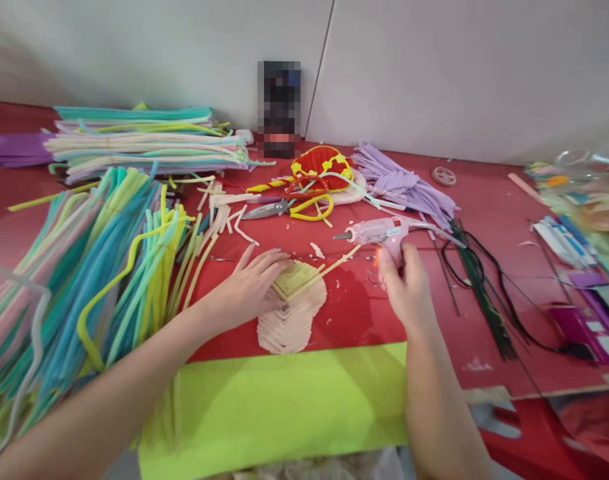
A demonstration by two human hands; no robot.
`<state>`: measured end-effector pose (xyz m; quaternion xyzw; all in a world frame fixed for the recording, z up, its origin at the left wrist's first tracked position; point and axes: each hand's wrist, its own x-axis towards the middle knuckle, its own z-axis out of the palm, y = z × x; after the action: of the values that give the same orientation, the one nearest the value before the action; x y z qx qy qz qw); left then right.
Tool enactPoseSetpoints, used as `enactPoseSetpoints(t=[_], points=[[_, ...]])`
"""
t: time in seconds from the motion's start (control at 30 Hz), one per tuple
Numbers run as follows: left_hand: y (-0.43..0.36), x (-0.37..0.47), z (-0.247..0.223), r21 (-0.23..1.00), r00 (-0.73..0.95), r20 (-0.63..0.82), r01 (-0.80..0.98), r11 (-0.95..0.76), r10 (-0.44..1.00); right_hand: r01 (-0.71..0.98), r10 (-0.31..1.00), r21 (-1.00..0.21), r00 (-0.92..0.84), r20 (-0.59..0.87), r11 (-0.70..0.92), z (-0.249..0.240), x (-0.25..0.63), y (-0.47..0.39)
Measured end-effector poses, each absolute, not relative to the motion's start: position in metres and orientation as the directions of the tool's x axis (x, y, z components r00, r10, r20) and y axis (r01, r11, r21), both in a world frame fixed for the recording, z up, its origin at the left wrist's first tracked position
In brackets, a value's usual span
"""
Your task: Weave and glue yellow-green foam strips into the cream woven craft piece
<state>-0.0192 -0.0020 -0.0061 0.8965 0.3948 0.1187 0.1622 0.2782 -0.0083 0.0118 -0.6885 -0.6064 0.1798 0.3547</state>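
Observation:
My right hand (409, 287) is wrapped round a pink hot glue gun (377, 232), its nozzle pointing left above the table. My left hand (254, 283) lies with outstretched fingers on the left side of a flat piece made of pipe cleaners (290, 323). The piece is cream below, with a yellow-green V-shaped layered part (297, 280) on top. One loose pale yellow pipe cleaner end (342, 259) sticks out from it to the upper right, below the nozzle. Part of the piece's left edge is hidden under my left hand.
Pipe cleaner bundles (74, 267) crowd the left side, with more (149, 143) behind. Yellow-handled scissors (284, 208) lie beyond the piece. Purple pipe cleaners (404, 180) lie behind the glue gun. A black cable (509, 300) curls at right. A yellow-green sheet (279, 407) covers the near edge.

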Motion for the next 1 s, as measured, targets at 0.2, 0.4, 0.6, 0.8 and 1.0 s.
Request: enactPoseSetpoints(t=[0.2, 0.4, 0.6, 0.8, 1.0], points=[[-0.001, -0.016, -0.007, 0.419, 0.605, 0.034, 0.714, -0.561, 0.795, 0.804, 0.973, -0.587, 0.202, 0.113, -0.099, 0.015, 0.266, -0.015], [-0.003, -0.016, -0.006, 0.373, 0.582, 0.064, 0.74, -0.56, 0.811, 0.913, 0.981, -0.407, 0.078, 0.178, 0.001, 0.008, 0.261, -0.017], [-0.003, -0.017, -0.008, 0.393, 0.584, 0.09, 0.724, -0.567, 0.807, 0.941, 0.97, -0.319, -0.03, 0.24, 0.108, -0.003, 0.253, -0.02], [0.004, -0.024, -0.012, 0.385, 0.601, 0.111, 0.708, -0.592, 0.791, 0.948, 0.962, -0.274, -0.088, 0.259, 0.161, -0.006, 0.25, -0.019], [0.008, -0.025, -0.011, 0.377, 0.612, 0.114, 0.702, -0.604, 0.783, 0.945, 0.952, -0.257, -0.125, 0.28, 0.2, -0.011, 0.25, -0.019]])
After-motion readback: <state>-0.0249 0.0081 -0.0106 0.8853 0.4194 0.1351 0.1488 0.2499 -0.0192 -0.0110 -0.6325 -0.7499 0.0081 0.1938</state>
